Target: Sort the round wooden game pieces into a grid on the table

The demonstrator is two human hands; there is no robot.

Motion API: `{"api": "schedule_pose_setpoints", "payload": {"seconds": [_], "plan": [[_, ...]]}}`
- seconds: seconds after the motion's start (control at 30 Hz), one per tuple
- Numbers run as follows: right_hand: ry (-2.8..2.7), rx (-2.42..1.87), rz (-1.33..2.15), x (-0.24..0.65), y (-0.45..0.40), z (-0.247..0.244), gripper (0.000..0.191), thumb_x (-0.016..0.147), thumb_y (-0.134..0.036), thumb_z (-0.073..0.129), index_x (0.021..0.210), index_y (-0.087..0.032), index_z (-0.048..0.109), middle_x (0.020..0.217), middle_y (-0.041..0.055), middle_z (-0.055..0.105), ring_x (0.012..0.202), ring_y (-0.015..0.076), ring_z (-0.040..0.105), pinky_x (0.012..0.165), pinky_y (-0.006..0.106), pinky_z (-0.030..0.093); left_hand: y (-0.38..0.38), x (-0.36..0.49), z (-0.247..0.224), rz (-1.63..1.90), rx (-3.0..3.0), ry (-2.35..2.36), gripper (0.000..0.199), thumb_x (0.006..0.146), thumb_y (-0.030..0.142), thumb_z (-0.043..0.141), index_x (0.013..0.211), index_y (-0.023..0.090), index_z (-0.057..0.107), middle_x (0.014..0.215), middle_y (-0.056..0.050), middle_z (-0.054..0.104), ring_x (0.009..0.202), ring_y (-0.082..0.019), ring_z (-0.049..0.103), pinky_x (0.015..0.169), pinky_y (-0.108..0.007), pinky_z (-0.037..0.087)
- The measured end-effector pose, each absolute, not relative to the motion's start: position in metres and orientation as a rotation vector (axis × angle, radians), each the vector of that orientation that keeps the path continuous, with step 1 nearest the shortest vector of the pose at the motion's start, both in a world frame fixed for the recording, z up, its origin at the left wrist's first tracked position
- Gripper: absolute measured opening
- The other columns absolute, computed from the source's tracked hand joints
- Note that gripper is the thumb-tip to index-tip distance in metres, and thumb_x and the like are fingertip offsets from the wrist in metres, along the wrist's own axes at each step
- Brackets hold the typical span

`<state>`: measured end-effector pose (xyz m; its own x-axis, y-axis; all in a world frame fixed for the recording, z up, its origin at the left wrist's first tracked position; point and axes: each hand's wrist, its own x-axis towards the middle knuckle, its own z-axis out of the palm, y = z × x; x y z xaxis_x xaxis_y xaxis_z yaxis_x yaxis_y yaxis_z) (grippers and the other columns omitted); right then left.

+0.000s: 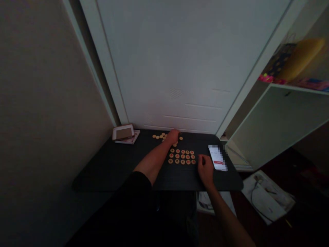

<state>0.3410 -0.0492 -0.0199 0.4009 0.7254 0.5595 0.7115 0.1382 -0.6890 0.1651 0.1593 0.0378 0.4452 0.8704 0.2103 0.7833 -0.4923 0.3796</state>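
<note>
Several round wooden Chinese chess pieces lie face up in three neat rows on the dark table, marked in red or dark characters. Behind them is a loose scatter of pale pieces, partly covered by my left hand. That hand reaches to the far side of the table, its fingers closed and bent down among the loose pieces; what is in them is hidden. A single piece lies just right of it. My right hand rests on the table right of the rows, fingers curled in, with no piece showing in them.
A phone with a lit screen lies beside my right hand. At the table's back left corner are a shallow box and a flat item under it. A white panelled surface rises behind the dark table. White boxes stand lower right.
</note>
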Motion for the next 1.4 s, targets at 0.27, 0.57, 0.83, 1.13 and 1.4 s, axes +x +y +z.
{"api": "schedule_pose_setpoints", "payload": {"seconds": [0.27,0.57,0.83,1.13,1.4], "plan": [[-1.281,-1.545,0.024,0.342,-0.048,-0.019,0.041,0.093,-0.048,0.043,0.093,-0.015,0.068,0.09,0.0126,0.068,0.084,0.0242,0.06,0.077,0.037,0.046,0.123,0.14,0.05,0.879,2.416,1.396,0.028,0.087,0.019,0.054,0.112,0.016,0.066,0.109,-0.008,0.069,0.099,-0.017,0.064,0.093,-0.03,0.05],[-1.388,-1.388,0.067,0.287,-0.059,-0.004,0.031,0.095,-0.043,0.042,0.097,-0.02,0.064,0.093,0.0091,0.066,0.085,0.0228,0.06,0.078,0.036,0.048,0.04,0.07,0.008,1.224,1.746,1.184,0.029,0.085,0.032,0.061,0.112,0.021,0.064,0.114,-0.007,0.07,0.099,-0.019,0.068,0.085,-0.033,0.058],[-1.547,-1.174,0.32,0.173,-0.053,-0.004,0.022,0.092,-0.028,0.047,0.103,-0.024,0.066,0.099,0.0079,0.067,0.095,0.023,0.061,0.087,0.038,0.047,-0.02,0.025,-0.015,1.143,1.617,1.119,0.03,0.08,0.038,0.066,0.104,0.021,0.068,0.106,-0.007,0.073,0.093,-0.02,0.071,0.083,-0.033,0.058],[-1.55,-1.122,0.562,0.172,-0.051,-0.013,0.024,0.084,-0.031,0.059,0.106,-0.024,0.068,0.091,0.0051,0.07,0.078,0.0213,0.066,0.071,0.035,0.055,-0.031,0.02,-0.012,1.082,1.673,1.161,0.025,0.087,0.033,0.056,0.108,0.025,0.067,0.112,-0.004,0.072,0.106,-0.02,0.067,0.094,-0.036,0.054],[-1.521,-1.104,0.661,0.172,-0.051,-0.016,0.027,0.082,-0.036,0.062,0.105,-0.023,0.068,0.087,0.005,0.07,0.074,0.0201,0.066,0.067,0.032,0.055,-0.026,0.023,-0.019,1.184,1.531,1.139,0.03,0.085,0.035,0.059,0.111,0.02,0.064,0.112,-0.009,0.072,0.103,-0.021,0.069,0.089,-0.035,0.057]]}}
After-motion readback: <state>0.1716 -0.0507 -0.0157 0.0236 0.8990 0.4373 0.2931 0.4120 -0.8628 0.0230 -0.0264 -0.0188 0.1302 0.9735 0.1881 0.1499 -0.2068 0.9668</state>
